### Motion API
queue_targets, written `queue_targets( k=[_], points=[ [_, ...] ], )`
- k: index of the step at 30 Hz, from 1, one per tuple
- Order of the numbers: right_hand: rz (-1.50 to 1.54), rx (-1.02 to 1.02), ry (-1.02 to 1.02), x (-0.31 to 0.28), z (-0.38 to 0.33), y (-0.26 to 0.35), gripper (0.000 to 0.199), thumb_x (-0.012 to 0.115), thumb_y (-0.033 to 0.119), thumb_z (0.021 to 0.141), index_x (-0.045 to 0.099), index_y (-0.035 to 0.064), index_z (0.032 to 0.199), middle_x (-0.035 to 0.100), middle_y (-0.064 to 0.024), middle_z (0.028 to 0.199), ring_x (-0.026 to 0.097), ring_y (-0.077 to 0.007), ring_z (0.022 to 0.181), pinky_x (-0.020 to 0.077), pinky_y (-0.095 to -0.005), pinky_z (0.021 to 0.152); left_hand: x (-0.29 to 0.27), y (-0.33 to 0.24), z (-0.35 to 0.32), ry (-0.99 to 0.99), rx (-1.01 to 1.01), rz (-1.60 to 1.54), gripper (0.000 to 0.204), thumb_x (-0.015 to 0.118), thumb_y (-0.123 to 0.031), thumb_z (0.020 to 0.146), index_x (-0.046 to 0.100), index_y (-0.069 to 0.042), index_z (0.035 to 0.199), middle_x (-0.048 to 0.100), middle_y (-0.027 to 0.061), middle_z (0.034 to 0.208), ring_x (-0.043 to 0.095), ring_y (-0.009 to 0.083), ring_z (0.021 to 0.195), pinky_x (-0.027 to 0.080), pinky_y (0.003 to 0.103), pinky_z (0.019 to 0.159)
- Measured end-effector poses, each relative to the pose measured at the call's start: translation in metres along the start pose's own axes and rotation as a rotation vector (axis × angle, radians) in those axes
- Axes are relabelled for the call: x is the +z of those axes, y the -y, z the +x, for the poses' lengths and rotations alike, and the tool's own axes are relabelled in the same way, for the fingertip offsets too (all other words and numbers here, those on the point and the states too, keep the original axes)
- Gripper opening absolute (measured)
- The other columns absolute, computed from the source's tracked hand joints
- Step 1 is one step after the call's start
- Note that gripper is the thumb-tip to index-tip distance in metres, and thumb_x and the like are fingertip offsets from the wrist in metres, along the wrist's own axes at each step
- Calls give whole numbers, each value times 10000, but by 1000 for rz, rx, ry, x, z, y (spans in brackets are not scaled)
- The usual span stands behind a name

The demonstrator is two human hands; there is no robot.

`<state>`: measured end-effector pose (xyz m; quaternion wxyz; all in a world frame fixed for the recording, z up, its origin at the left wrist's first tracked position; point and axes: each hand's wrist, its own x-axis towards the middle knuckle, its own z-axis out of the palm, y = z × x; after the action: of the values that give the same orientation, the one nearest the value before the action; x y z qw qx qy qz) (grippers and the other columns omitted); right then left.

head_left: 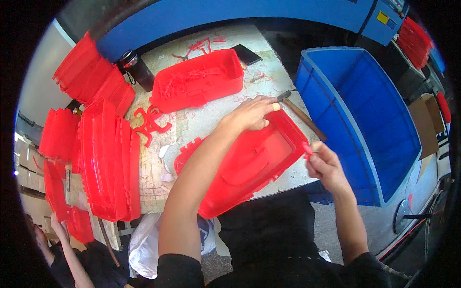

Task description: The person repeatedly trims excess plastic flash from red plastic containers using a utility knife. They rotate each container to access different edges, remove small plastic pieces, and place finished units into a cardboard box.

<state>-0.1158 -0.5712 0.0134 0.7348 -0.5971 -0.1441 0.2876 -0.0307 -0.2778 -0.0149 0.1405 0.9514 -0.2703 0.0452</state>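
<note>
A red moulded plastic case shell [245,161], with a raised shape in its middle and notched edges, lies tilted across the table in front of me. My left hand [254,114] is closed on its far rim, with a yellowish band round one finger. Beyond the shell's right corner, my right hand [327,167] pinches a small red plastic piece [306,150]; a thin dark part beside it is too small to name. A hammer-like tool with a wooden handle [305,119] and dark head lies beyond the shell, close to my left fingertips.
A red tub [197,81] of scraps, a black bottle [138,69] and red handles [151,122] stand on the table [192,125]. Red shells [103,163] are stacked left. A blue bin [357,125] stands right. At lower left, another person's hand [58,228] touches red parts.
</note>
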Motion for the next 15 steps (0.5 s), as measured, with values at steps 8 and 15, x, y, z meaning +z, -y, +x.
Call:
queue_targets(
  k=[8,15],
  points=[
    [-548,22,-263,-48,-2,3,114,524,117,1020,597,36,988,542,22,754,453,-50,637,372,-229,573,-11,48,-55,-88,-543,122,249,600,-266,938,665,-118,1127,698,239,974,670,428,956,528,544,809],
    [-827,-115,84,18,66,13,150,586,174,997,652,41,977,584,-45,684,530,-126,597,411,-316,560,-38,42,-200,-171,-927,164,205,535,-114,925,636,-22,1078,680,285,846,664,478,868,522,558,785]
  ],
)
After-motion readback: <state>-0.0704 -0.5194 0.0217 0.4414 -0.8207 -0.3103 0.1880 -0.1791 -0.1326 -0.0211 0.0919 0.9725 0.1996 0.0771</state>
